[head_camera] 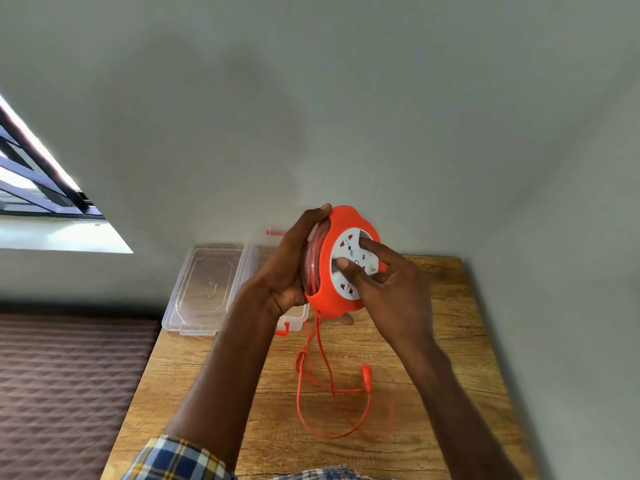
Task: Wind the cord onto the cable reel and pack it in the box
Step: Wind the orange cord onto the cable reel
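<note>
A blue-and-yellow plaid sleeve (173,457) shows at 7 o'clock. On the wood-grain counter (450,375), the loose thin orange cord (313,382) lies in loops ending in an orange plug (365,374), and rises to the round orange cable reel with a white socket face (341,261), held tilted above the counter at centre. The left hand (287,268) grips the reel's rim, fingers curled round it; the right hand (388,282) presses its fingers (369,244) on the socket face. Behind, at 10 o'clock, the clear plastic box (294,320) sits partly hidden by the left arm, its clear lid (207,285) alongside.
</note>
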`<action>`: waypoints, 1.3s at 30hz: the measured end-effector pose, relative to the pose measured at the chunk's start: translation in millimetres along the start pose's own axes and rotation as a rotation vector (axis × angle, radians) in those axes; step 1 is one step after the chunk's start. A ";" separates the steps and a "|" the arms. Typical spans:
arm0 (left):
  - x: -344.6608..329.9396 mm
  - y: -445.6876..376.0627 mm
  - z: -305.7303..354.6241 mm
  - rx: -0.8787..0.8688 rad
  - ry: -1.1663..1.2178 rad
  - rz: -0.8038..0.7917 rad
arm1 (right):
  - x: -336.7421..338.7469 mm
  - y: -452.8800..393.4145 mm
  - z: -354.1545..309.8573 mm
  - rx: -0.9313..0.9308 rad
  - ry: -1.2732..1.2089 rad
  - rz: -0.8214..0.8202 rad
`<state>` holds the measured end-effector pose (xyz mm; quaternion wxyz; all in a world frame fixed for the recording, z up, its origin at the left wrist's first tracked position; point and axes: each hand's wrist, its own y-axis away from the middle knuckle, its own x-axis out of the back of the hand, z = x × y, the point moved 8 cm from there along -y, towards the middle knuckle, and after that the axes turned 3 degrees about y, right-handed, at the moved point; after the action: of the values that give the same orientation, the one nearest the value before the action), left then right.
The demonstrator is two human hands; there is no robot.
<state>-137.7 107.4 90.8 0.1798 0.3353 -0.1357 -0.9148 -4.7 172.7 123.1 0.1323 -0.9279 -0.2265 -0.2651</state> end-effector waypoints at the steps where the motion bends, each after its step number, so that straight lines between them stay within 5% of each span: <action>1: 1.1 -0.3 -1.0 -0.001 0.006 0.001 | -0.5 0.5 -1.8 0.022 0.049 -0.013; 6: 5.0 -3.1 -6.1 0.033 0.044 -0.044 | 15.1 5.5 -18.0 0.293 0.249 0.076; 14: 2.5 -0.7 -6.1 0.093 0.084 -0.159 | -6.8 4.6 -20.1 0.609 0.410 -0.189; 18: 1.8 -1.3 -5.9 0.093 0.091 -0.147 | -7.4 3.5 -20.5 0.581 0.444 -0.131; 29: 1.2 -4.6 -7.8 0.074 0.036 -0.090 | 5.4 4.9 -2.2 0.063 0.119 0.067; 36: 0.3 -1.3 -7.1 0.082 0.055 -0.136 | 9.6 7.7 -21.9 0.267 0.400 0.073; 39: -5.7 0.3 -6.0 0.123 0.099 -0.245 | 12.2 3.6 -25.6 0.427 0.325 0.025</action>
<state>-129.6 108.8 89.7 0.0526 0.4042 -0.1404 -0.9023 -4.8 164.6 150.5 0.3631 -0.8269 -0.2415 -0.3550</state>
